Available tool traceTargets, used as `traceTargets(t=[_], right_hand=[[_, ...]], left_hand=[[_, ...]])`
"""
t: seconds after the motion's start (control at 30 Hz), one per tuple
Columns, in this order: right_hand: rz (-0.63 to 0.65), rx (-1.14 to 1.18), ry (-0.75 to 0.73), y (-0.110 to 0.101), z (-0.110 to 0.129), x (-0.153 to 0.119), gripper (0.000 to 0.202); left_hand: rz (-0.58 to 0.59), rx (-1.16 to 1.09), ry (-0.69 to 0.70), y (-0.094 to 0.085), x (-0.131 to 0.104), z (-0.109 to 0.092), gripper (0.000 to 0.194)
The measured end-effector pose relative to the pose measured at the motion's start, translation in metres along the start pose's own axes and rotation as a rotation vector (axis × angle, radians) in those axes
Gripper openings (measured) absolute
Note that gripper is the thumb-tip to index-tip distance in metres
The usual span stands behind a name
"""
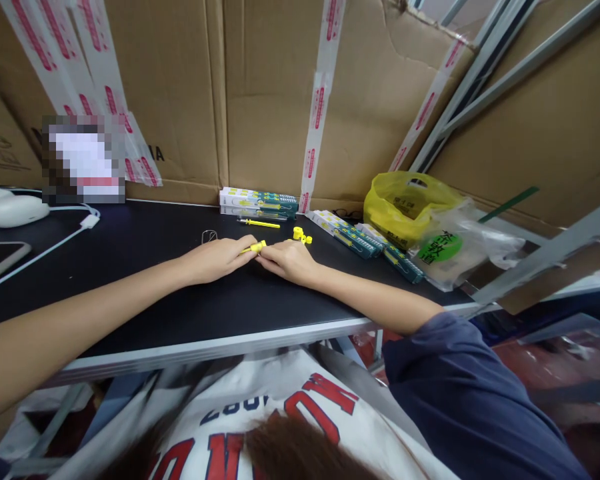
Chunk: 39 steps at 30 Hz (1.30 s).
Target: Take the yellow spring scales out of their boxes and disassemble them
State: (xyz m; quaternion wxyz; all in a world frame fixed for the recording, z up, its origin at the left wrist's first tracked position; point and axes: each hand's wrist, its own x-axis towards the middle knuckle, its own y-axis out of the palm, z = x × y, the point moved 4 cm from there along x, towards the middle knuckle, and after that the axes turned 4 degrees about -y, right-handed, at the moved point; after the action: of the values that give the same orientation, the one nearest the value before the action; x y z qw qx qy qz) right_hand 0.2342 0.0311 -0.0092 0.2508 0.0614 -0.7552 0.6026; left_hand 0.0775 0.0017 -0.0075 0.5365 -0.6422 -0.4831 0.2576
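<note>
My left hand [225, 259] is closed around a slim yellow pen [254, 248] with a chunky yellow end that points to the right. Against that end, the fingers of my right hand [291, 261] are pinched together; exactly how they grip it is partly hidden. Just beyond my right hand lie several small yellow pieces [300, 234], their shape too small to make out. A yellow pen with a dark, clear part [263, 223] rests behind both hands. Beside my left hand is a thin wire-like loop [209, 236].
White and green boxes [257, 202] are stacked at the back, with more boxes [350, 233] to the right. A yellow plastic bag [405, 207] and a clear bag [445, 253] stand beyond them. Left are a blurred-out screen [84, 160], a white cable [55, 245] and a phone-like device [3, 260].
</note>
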Motion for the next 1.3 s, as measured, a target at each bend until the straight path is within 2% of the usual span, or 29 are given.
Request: traceTargets(t=[0.07,0.2,0.3,0.4,0.57,0.77,1.07,1.2,1.3], right_hand=[[-0.054,0.154,0.042,-0.004,-0.001,0.000,0.026],[-0.187,0.630,0.222,-0.004,-0.013,-0.001,0.010],[-0.125,0.969,0.207,0.006,-0.014,0.001,0.012],[-0.066,1.158,0.175,0.013,-0.011,0.003,0.022],[-0.113,1.159,0.241,0.014,-0.010,0.003,0.028],[-0.004,1.177,0.329,0.018,-0.013,0.003,0.036],[0.014,1.236,0.336,0.022,-0.018,0.007,0.040],[0.039,1.281,0.337,0.021,-0.018,0.007,0.035],[0.073,1.209,0.362,0.018,-0.022,0.004,0.024]], left_hand=[[-0.003,-0.028,0.022,-0.004,-0.002,0.001,0.038],[0.045,-0.061,0.043,-0.005,-0.005,-0.002,0.034],[0.057,-0.048,0.029,-0.003,-0.005,-0.006,0.031],[0.036,-0.025,0.020,-0.003,-0.004,-0.008,0.030],[0.014,-0.002,0.025,-0.004,-0.004,-0.010,0.032],[0.024,0.049,0.004,-0.003,-0.008,-0.011,0.035],[-0.011,0.253,-0.073,-0.008,-0.008,-0.015,0.034],[-0.072,0.324,-0.161,-0.014,-0.007,-0.013,0.036],[-0.061,0.326,-0.182,-0.014,-0.006,-0.007,0.036]])
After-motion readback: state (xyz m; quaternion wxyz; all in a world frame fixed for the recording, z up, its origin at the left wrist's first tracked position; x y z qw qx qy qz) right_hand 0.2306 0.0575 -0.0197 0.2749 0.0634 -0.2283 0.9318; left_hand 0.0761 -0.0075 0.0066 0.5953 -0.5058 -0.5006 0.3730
